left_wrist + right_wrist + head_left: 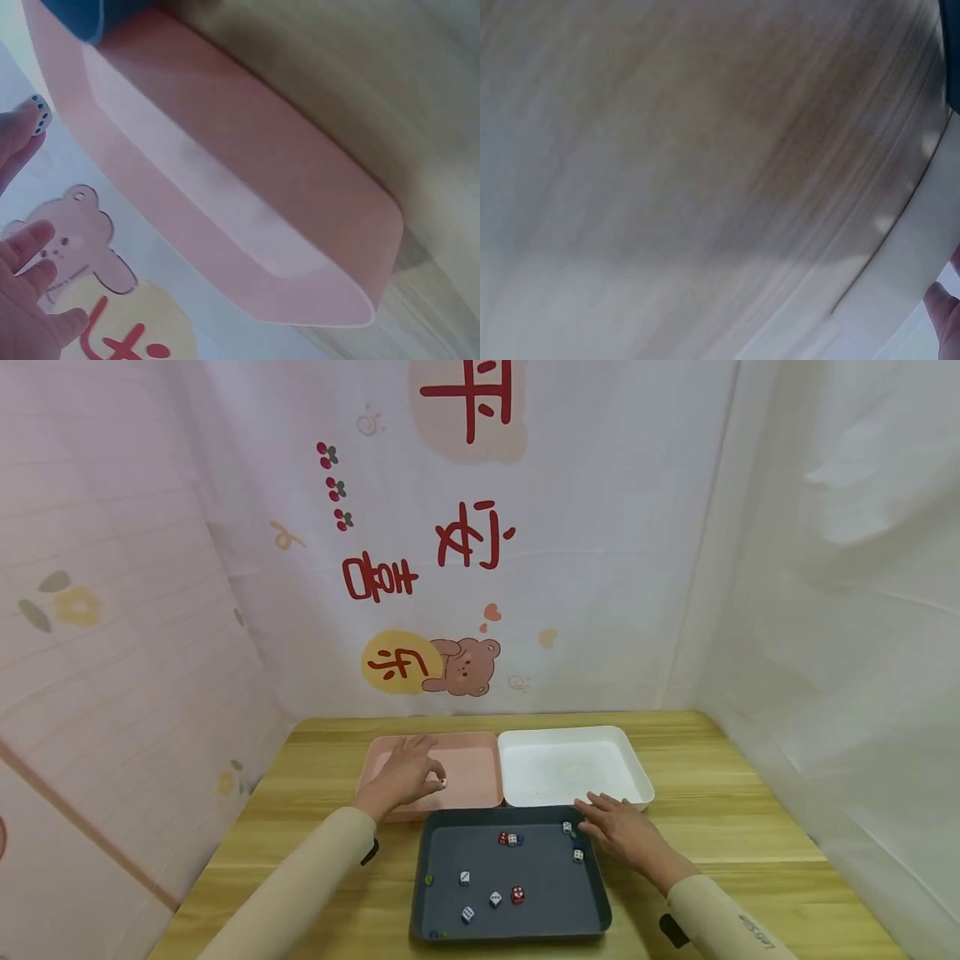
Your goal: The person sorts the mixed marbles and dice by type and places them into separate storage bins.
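My left hand (403, 774) pinches a white die (41, 115) between thumb and forefinger, with the other fingers spread. It is above the pink tray (474, 742), whose visible floor holds no dice. My right hand (619, 832) is over the upper right corner of the dark blue-grey tray (540, 881), its fingers extended near the front edge of the white tray (562, 760). Whether those fingertips touch a rim I cannot tell. Inside the dark tray lie several dice, among them a red die (517, 894) and a white die (465, 877).
All three trays stand on a wooden table (720, 827), pink and white side by side behind the dark one. Small green and blue pieces lie along the dark tray's walls. A printed white cloth (600, 568) hangs behind the table and at both sides.
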The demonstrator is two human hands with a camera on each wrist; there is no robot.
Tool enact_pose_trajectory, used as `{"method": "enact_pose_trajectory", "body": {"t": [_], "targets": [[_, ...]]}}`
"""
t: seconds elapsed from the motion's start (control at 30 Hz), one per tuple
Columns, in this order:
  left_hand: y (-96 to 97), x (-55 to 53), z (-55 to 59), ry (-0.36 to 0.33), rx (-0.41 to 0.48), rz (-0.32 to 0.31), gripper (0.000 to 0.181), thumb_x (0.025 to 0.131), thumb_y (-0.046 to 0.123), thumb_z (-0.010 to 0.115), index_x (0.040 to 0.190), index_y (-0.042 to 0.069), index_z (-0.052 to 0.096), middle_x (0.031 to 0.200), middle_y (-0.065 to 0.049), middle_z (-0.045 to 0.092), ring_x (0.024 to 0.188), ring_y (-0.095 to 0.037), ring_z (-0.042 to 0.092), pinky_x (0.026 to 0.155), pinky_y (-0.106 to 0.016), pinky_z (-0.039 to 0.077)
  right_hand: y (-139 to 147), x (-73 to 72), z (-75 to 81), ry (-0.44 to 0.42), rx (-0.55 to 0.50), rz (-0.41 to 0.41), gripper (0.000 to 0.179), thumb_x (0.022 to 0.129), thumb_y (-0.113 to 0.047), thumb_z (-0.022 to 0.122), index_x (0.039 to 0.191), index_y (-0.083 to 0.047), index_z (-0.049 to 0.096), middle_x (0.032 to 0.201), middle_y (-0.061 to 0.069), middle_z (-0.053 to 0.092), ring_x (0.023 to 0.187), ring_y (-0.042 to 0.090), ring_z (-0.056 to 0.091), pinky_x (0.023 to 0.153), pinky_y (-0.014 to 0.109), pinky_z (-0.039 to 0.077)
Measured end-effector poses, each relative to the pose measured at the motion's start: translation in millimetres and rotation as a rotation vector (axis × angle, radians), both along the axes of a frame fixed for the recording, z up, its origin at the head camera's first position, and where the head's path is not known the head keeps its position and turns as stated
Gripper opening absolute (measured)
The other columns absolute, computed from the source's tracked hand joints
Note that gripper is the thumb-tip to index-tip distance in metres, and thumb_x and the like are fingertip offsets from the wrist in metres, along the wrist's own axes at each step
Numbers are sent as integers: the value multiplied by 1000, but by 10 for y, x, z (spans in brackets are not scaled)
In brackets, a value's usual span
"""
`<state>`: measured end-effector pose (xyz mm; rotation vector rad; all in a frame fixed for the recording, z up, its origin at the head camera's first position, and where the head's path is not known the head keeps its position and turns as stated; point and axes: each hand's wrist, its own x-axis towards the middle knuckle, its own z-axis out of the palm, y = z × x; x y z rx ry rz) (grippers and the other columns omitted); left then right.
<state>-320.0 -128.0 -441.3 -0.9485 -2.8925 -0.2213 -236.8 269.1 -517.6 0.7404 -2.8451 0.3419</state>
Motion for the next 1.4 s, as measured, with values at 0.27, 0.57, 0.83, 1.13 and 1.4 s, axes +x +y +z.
{"method": "enact_pose_trajectory", "body": {"t": [0.27, 0.57, 0.83, 1.13, 1.4], "targets": [[37, -228, -82, -127, -9, 96, 6, 88, 28, 77, 91, 23, 77, 149, -18, 44, 144, -42, 26, 112, -67, 16, -12, 15, -14, -63, -8, -8, 45, 102, -33, 55, 138, -7, 59, 138, 24, 54, 128, 45, 49, 100, 68, 36], [69, -347, -240, -221, 10, 149, 10, 90, 23, 75, 96, 16, 78, 148, -24, 43, 142, -45, 27, 110, -68, 18, -48, 41, 51, -77, -1, -1, 46, 103, -34, 53, 140, -5, 57, 140, 23, 53, 129, 44, 48, 101, 68, 35], [113, -407, -313, -249, 10, 183, 13, 90, 25, 75, 100, 17, 78, 150, -20, 42, 143, -42, 27, 110, -68, 17, -19, 38, 18, -62, 8, 15, 46, 103, -34, 53, 139, -5, 58, 138, 23, 55, 128, 44, 49, 100, 68, 36], [167, -434, -310, -288, 28, 229, 33, 93, 28, 71, 122, 12, 71, 154, -20, 36, 145, -42, 21, 114, -65, 9, 0, 5, 33, -37, 10, 20, 46, 103, -35, 53, 138, -6, 59, 137, 24, 55, 127, 44, 50, 99, 67, 37], [211, -453, -297, -261, 9, 192, 36, 93, 29, 71, 125, 12, 69, 153, -19, 38, 145, -39, 25, 113, -59, 23, 15, -7, 65, -70, 18, -9, 47, 103, -34, 52, 140, -6, 57, 140, 23, 53, 131, 44, 47, 103, 66, 34]]}}
